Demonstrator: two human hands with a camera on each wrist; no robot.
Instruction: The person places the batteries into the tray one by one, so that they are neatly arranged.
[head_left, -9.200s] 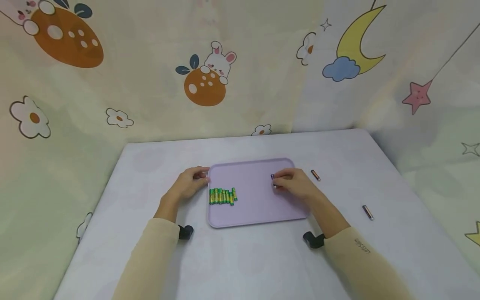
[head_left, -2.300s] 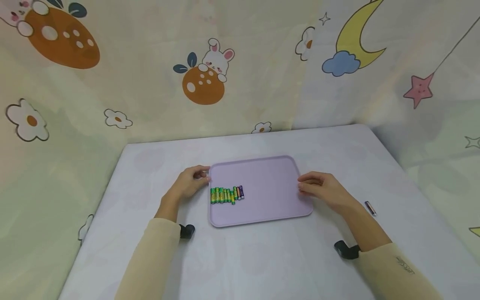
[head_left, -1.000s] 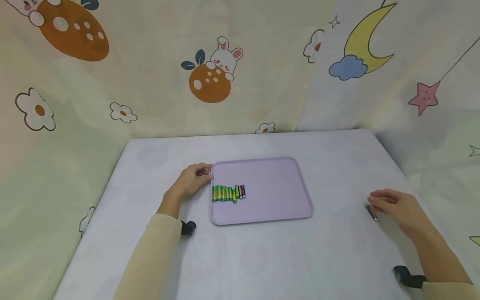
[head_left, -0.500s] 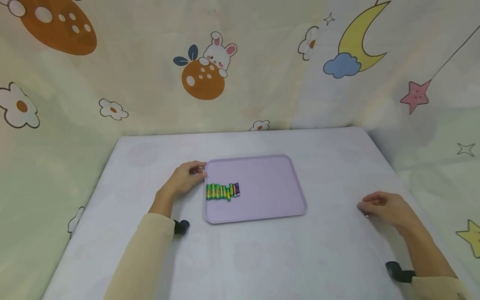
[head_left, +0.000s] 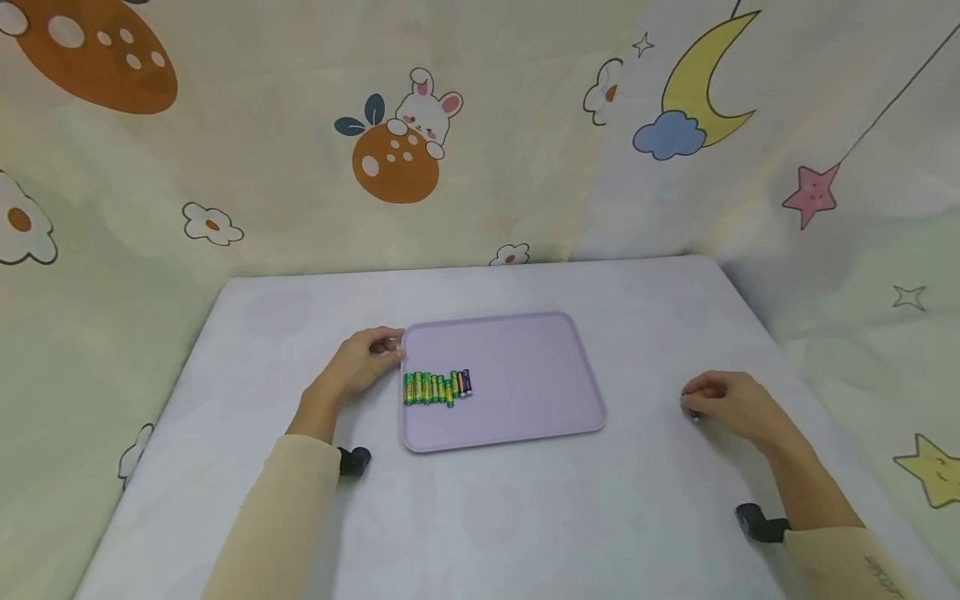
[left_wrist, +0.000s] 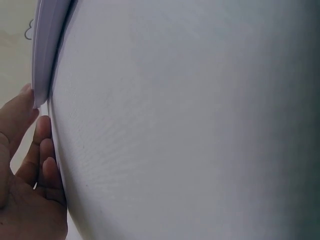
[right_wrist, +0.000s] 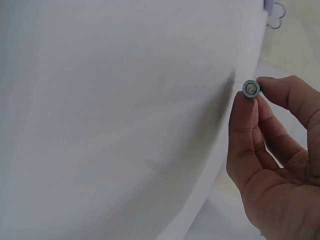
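Near the right of the table, my right hand pinches a small battery between thumb and fingertips. Its round metal end faces the right wrist camera; in the head view the fingers mostly cover it. A lilac tray lies at the middle of the table. Along its left side stands a row of several green batteries, with two dark batteries at the row's right end. My left hand rests at the tray's left rim, thumb and forefinger tips against it, the other fingers loosely bent below in the left wrist view.
The table wears a white cover. A patterned cloth wall rises behind it and at both sides. Black wrist devices sit at both sleeve cuffs.
Two dark batteries have joined the row on the tray. My right hand has since taken the battery lying at the right and carried it leftward. The left hand stays at the rim.
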